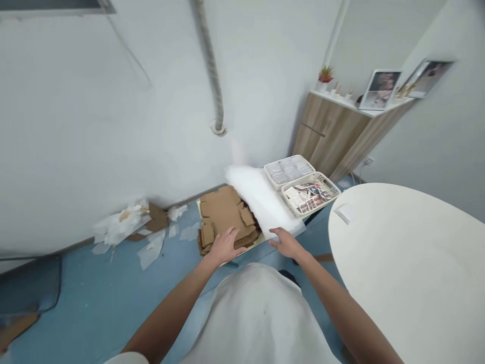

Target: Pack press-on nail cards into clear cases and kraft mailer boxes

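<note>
A stack of flat, die-cut cardboard boxes (222,210) lies on the left part of a low table. My left hand (226,246) is at the near edge of this stack, fingers stretched out and thumb apart; whether it touches the cardboard I cannot tell. Beside the stack lies a pile of white foam sheets (257,194). Close to the near edge of these sheets is my right hand (287,243), its fingers spread and nothing in its grasp.
Two white baskets stand right of the sheets: one basket (268,178) holds clear packets, the other basket (335,191) printed cards. A round white table (409,263) is at the right, a wooden cabinet (333,131) behind. Scrap paper (123,222) litters the floor at left.
</note>
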A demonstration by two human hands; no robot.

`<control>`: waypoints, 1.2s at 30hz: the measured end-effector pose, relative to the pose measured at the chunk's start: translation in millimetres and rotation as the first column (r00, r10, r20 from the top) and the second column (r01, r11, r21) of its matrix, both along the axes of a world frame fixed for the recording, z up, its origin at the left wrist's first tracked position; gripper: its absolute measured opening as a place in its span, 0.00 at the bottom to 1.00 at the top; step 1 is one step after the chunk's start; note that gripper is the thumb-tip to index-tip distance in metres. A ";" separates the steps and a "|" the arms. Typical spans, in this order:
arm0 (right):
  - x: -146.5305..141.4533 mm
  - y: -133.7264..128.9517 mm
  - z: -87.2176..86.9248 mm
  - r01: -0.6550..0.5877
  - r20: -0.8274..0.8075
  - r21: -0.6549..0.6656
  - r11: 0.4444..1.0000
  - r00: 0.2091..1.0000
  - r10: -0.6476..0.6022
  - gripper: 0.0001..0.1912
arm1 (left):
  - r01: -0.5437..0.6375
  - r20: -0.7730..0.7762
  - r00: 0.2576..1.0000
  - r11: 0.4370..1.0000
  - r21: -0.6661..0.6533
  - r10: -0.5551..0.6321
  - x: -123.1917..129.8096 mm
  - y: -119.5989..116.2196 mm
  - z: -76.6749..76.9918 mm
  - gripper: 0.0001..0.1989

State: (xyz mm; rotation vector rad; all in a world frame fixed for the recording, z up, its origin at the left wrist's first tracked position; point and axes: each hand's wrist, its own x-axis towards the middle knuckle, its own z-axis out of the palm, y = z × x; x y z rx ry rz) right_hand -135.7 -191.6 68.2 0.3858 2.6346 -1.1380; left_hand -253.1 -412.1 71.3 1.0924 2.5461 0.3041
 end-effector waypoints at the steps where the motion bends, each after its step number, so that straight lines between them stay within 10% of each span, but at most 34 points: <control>1: -8.5 -7.7 1.3 -0.020 0.001 0.016 1.000 1.000 0.020 0.26 | -0.021 0.017 1.000 0.999 -0.026 0.021 -4.8 -9.7 -4.0 0.34; 13: -71.7 -77.3 -23.9 -0.272 0.228 0.430 0.861 0.955 0.188 0.29 | -0.253 0.130 0.962 0.963 0.096 0.240 -11.6 -50.3 -60.7 0.30; 23: -71.2 -50.1 -25.8 -0.059 0.006 0.087 0.994 0.998 0.059 0.35 | -0.232 0.050 0.973 0.963 0.134 0.227 -10.6 -39.4 -57.3 0.30; 30: -63.6 -47.3 -14.0 0.166 -0.136 -0.251 0.954 0.969 -0.205 0.30 | -0.140 0.022 0.990 0.983 0.117 0.139 -23.1 -32.2 -50.4 0.21; 36: -54.1 -49.4 -12.8 0.188 -0.276 0.031 0.982 0.945 -0.173 0.32 | -0.043 0.027 0.999 0.999 0.020 0.043 -31.0 -28.0 -45.7 0.17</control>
